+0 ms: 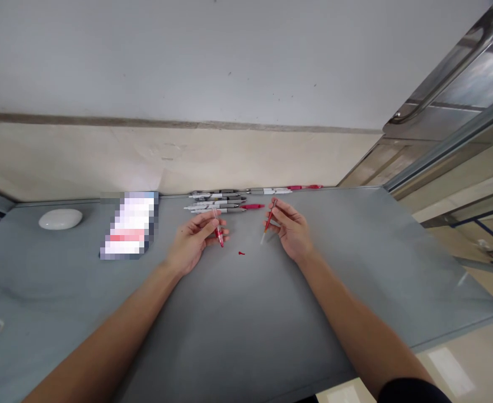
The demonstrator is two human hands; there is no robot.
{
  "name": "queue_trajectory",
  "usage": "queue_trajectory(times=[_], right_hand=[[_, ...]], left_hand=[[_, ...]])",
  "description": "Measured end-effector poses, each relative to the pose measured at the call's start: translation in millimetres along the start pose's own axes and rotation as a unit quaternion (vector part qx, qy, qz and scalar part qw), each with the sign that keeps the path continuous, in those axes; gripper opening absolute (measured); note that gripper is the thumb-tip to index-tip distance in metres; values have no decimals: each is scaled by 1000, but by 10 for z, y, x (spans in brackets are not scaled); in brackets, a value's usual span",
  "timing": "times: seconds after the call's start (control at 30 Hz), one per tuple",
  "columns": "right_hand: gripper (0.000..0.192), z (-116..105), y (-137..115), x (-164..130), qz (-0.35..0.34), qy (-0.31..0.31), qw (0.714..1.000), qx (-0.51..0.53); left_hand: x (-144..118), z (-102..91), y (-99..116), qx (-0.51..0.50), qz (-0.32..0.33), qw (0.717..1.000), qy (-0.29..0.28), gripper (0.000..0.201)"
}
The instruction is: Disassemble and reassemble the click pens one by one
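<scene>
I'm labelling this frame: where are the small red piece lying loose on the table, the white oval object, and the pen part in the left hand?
small red piece point(241, 253): head view, its middle.
white oval object point(60, 219): head view, top surface.
pen part point(219, 232): head view, red lower section.

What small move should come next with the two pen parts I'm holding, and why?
Probably bring the right hand leftward and line its red refill up with the clear barrel in the left hand; the two parts are held apart, above the grey table.

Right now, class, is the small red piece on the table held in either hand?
No, the small red piece lies alone on the grey table, between the left hand and the right hand.
</scene>
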State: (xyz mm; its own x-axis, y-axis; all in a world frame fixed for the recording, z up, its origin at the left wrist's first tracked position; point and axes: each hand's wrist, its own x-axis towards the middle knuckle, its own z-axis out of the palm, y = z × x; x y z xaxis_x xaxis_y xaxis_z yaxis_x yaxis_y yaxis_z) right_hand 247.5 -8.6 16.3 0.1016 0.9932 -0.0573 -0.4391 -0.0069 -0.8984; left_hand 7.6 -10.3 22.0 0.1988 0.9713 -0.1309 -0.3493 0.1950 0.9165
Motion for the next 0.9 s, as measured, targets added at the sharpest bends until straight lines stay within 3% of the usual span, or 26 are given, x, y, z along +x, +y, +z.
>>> queue_trajectory(times=[0.43,0.9], right_hand=[[23,26,49,35,-27,-6,1000,7],[27,243,112,209,8,-37,999,12]], left_hand=[[5,-38,-43,-8,14,1000,-7,32],[-6,-38,-33,-9,9,1000,-23,36]])
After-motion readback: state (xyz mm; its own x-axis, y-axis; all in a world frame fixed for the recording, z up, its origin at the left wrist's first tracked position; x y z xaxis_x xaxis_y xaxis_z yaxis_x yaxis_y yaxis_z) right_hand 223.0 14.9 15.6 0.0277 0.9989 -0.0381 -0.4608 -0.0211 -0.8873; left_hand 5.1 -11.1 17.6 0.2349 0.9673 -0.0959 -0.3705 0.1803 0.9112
